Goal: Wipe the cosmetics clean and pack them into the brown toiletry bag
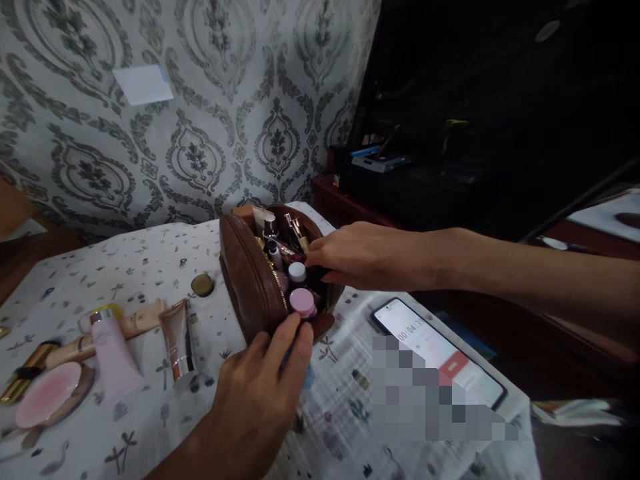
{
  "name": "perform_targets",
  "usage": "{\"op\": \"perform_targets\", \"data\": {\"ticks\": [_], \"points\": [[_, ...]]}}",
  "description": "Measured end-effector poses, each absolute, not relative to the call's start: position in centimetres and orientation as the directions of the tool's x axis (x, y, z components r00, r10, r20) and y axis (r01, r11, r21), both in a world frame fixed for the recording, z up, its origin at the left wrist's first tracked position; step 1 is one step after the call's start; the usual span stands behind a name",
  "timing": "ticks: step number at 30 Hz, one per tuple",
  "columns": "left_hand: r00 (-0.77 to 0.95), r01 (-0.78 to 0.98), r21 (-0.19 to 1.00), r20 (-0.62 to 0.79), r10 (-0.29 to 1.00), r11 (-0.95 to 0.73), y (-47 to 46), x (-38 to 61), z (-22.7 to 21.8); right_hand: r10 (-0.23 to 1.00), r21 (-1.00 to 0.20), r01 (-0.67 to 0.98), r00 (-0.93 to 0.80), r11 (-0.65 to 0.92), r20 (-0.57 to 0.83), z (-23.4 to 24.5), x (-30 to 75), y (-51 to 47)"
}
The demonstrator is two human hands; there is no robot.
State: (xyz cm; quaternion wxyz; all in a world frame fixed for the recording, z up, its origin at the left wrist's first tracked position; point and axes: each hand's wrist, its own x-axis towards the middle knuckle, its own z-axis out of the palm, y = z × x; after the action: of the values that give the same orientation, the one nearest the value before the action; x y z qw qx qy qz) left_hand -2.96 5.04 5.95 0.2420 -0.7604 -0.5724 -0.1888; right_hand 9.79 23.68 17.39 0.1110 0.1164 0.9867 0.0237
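Observation:
A brown zippered makeup bag (250, 267) stands unzipped on the cloth, packed with small cosmetics. Among them are a jar with a pink lid (303, 302), a white-capped bottle (297, 272) and several tubes and sticks. My left hand (265, 387) is closed at the bag's near edge, thumb and forefinger gripping it just below the pink lid. From the right, my right hand (345, 253) reaches into the opening with bent fingers, close to the slim tubes. Its fingertips are partly hidden, and what they hold cannot be made out.
Left of the bag lie a pink tube (115, 360), a rose-gold tube (177, 340), a pink round compact (50, 397) and a small round dark-gold item (202, 285). A phone (440, 353) showing a running timer lies at right. Patterned wallpaper (200, 133) rises behind the table.

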Motion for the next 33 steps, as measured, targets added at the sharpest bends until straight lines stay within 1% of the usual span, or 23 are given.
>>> {"op": "perform_targets", "data": {"ticks": [3,5,7,9,12,16,19,25,27,29,31,33], "points": [[0.234,0.972,-0.112,0.557,0.797,-0.207,5.2,-3.2,6.3,0.284,0.129,0.257,-0.922,0.958,-0.264,17.4,9.8,23.6],[0.211,0.975,-0.066,0.552,0.807,-0.210,5.4,-3.1,6.9,0.284,0.156,0.251,-0.926,0.956,-0.251,17.3,9.6,23.4],[0.176,0.981,-0.030,0.544,0.821,-0.191,5.8,-2.9,7.7,0.245,0.179,0.208,-0.943,0.962,-0.223,17.1,9.4,23.1],[0.129,0.990,-0.021,0.508,0.852,-0.138,6.3,-2.7,8.5,0.176,0.203,0.136,-0.964,0.970,-0.198,16.7,9.4,22.8],[0.079,0.996,-0.070,0.420,0.904,-0.055,7.0,-2.3,9.6,0.104,0.236,0.062,-0.980,0.970,-0.170,16.1,9.3,22.6],[0.011,0.987,-0.159,0.238,0.971,0.028,8.1,-1.7,10.5,0.154,0.261,0.105,-0.972,0.960,-0.176,15.5,9.1,22.6],[-0.028,0.984,-0.168,0.148,0.989,0.053,8.6,-1.4,10.9,0.154,0.237,0.109,-0.972,0.965,-0.179,15.5,9.1,22.8],[-0.067,0.993,-0.084,0.165,0.984,0.082,9.1,-1.5,11.5,0.107,0.180,0.075,-0.978,0.981,-0.177,15.6,9.1,23.4],[-0.068,0.992,-0.094,0.131,0.989,0.081,9.3,-1.3,11.7,0.105,0.172,0.073,-0.977,0.982,-0.185,15.7,9.1,23.4],[-0.055,0.991,-0.117,0.066,0.996,0.062,9.5,-0.9,12.0,0.099,0.159,0.069,-0.976,0.985,-0.195,15.8,9.1,23.4],[-0.032,0.992,-0.124,0.020,0.999,0.035,9.7,-0.5,12.2,0.088,0.129,0.062,-0.975,0.990,-0.205,16.0,9.1,23.4],[-0.012,0.993,-0.115,0.022,1.000,0.014,9.8,-0.5,12.4,0.062,0.078,0.048,-0.978,0.996,-0.197,16.3,9.3,23.3]]}}
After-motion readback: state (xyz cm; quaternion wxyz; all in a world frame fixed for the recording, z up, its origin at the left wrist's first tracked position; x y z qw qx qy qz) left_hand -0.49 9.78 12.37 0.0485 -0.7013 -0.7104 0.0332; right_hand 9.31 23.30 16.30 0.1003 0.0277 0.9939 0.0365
